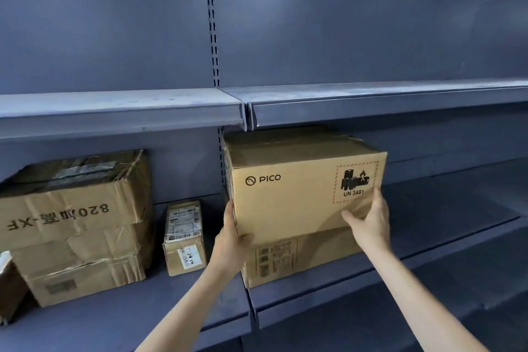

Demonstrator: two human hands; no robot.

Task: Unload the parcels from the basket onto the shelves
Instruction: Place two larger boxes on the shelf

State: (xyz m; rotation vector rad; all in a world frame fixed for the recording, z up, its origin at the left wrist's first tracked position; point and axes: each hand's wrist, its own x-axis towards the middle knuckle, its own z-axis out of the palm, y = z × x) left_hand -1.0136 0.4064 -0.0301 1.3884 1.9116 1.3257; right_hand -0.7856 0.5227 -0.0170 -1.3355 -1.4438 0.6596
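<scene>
Two bare forearms reach up from the bottom centre of the frame toward a grey-blue metal shelf. The left hand grips the lower left corner of a tan cardboard box printed with "PICO", thumb curled under the bottom edge and fingers wrapped around the left side. The right hand presses against the box's lower right front, thumb spread out to the left and fingers extended up along the right corner. This box sits at centre frame on top of a second, flatter brown cardboard box with printed labels that rests on the shelf. To the left, on the neighbouring shelf section, stands a small upright brown parcel with white shipping labels. Further left is a large crumpled cardboard box with upside-down black lettering, stacked on another worn box. Above runs a higher grey-blue metal shelf.
</scene>
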